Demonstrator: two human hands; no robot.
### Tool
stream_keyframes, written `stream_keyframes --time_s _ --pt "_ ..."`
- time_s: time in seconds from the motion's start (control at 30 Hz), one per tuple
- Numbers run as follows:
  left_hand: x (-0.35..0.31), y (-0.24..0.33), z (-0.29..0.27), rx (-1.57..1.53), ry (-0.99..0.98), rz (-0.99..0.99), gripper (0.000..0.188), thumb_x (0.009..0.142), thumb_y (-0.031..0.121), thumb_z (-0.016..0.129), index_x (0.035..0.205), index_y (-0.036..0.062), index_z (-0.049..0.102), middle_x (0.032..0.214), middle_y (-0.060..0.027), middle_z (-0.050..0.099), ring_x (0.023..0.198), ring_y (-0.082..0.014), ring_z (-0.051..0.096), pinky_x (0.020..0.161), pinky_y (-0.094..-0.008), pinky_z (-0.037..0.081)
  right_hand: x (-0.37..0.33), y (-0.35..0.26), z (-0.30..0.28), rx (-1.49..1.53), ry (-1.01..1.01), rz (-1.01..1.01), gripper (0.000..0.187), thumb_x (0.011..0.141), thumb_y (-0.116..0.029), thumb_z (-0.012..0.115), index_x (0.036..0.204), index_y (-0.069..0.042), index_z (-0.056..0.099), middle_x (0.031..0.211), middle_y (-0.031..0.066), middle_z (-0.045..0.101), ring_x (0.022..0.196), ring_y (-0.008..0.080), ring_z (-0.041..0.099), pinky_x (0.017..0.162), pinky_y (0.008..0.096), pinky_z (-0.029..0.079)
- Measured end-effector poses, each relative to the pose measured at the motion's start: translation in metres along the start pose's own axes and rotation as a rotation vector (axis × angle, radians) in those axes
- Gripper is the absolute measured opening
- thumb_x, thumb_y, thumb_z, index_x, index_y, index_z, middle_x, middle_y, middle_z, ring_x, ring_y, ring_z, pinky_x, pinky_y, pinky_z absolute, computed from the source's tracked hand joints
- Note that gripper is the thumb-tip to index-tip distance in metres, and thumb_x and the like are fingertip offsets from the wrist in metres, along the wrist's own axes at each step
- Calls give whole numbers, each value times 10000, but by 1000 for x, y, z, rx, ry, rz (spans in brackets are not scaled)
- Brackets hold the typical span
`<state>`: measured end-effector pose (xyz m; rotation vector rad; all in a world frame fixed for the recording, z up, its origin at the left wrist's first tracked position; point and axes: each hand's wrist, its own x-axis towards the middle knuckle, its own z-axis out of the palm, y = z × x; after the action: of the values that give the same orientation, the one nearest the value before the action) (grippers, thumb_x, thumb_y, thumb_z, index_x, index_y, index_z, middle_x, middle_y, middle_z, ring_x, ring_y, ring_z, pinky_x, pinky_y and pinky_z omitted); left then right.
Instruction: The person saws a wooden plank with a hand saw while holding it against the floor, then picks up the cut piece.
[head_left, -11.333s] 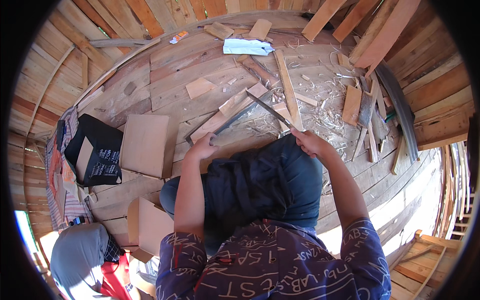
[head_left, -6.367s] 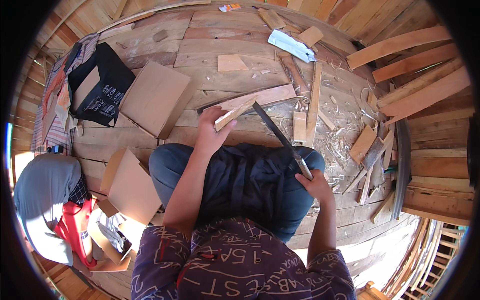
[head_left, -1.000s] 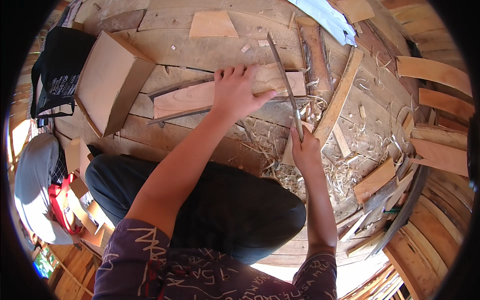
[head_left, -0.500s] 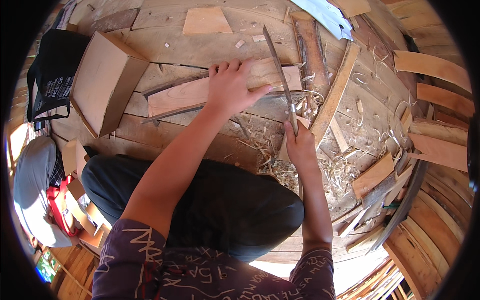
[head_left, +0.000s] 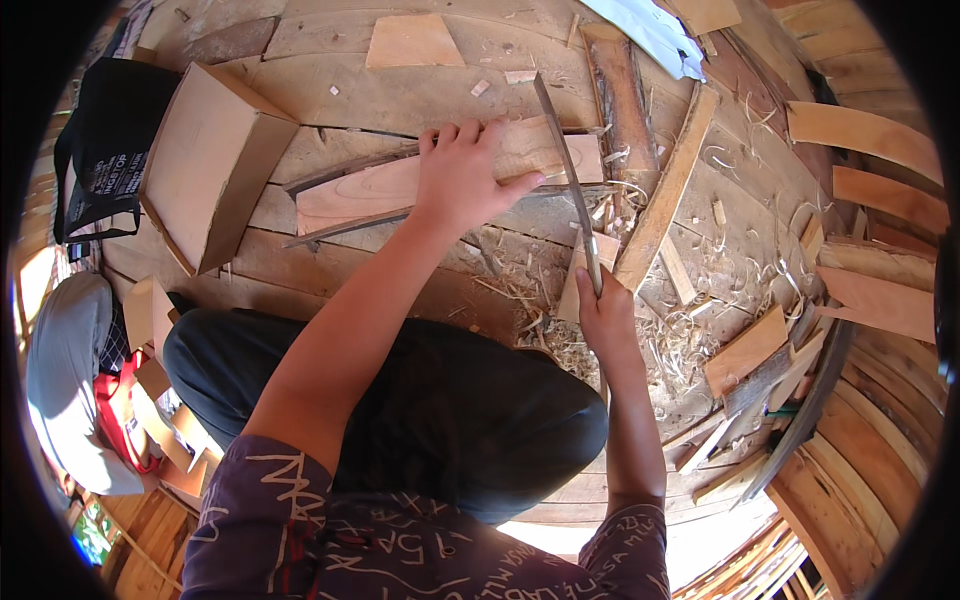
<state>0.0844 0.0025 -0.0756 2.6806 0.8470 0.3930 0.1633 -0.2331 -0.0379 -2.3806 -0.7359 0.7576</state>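
Observation:
My left hand (head_left: 460,175) grips a pale wooden block (head_left: 532,148) from above, fingers over its far side and thumb along the near side. Beneath the block lies a longer flat board (head_left: 350,192) on the plank floor, dark strips along its edges. In my right hand (head_left: 608,312) is the handle of a long-bladed hand tool (head_left: 568,165), its narrow blade pointing away from me. The blade crosses the block's right end; I cannot make out its cutting edge. A small piece of board (head_left: 572,285) lies just left of my right hand.
Curled shavings (head_left: 670,345) are scattered around my right forearm. A long wood strip (head_left: 668,190) and a bark-edged plank (head_left: 620,95) lie to the right. An open cardboard box (head_left: 215,165) and black bag (head_left: 110,150) stand at left. Beside my leg is another person's leg (head_left: 70,370).
My right hand has drawn the long-bladed tool back toward me, slightly to the right, its blade still across the block's end. My left hand and the block have stayed in place.

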Motion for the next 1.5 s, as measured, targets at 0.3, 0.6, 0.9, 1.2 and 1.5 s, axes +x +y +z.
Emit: stream_keyframes --time_s 0.3,0.6,0.9,1.2,1.5 --pt "1 -2 -1 -7 27 -19 741 741 622 687 1233 75 592 1053 -147 627 1014 -344 577 935 -483 373 -40 10 -12 -23 -70 78 317 980 -272 547 878 25 593 613 222 556 554 402 568 528 454 428" --pt "1 1 -3 -29 17 -5 736 750 626 674 1232 77 591 1059 -143 628 1002 -334 584 940 -483 372 13 -7 -2 -49 -53 26 325 976 -277 551 930 39 613 729 289 605 704 468 616 599 491 462" --pt "2 -3 0 18 13 -18 726 754 615 679 1237 81 584 1058 -140 638 1002 -328 595 939 -470 381 -42 7 -12 -72 -59 119 303 971 -270 562 904 21 607 621 265 568 596 446 602 522 481 436" --pt "4 -3 -4 -37 -42 -45 741 775 614 663 1271 72 562 1078 -145 636 1033 -335 581 975 -473 357 -7 -6 -9 -61 -34 63 342 974 -299 553 896 30 601 685 297 585 680 496 589 581 505 454" --pt "-5 0 -5 18 -20 34 743 754 618 681 1258 82 575 1084 -143 637 1022 -339 586 954 -481 369 -44 -2 -21 -47 -87 166 356 974 -309 556 914 37 610 627 250 560 581 427 574 560 476 435"
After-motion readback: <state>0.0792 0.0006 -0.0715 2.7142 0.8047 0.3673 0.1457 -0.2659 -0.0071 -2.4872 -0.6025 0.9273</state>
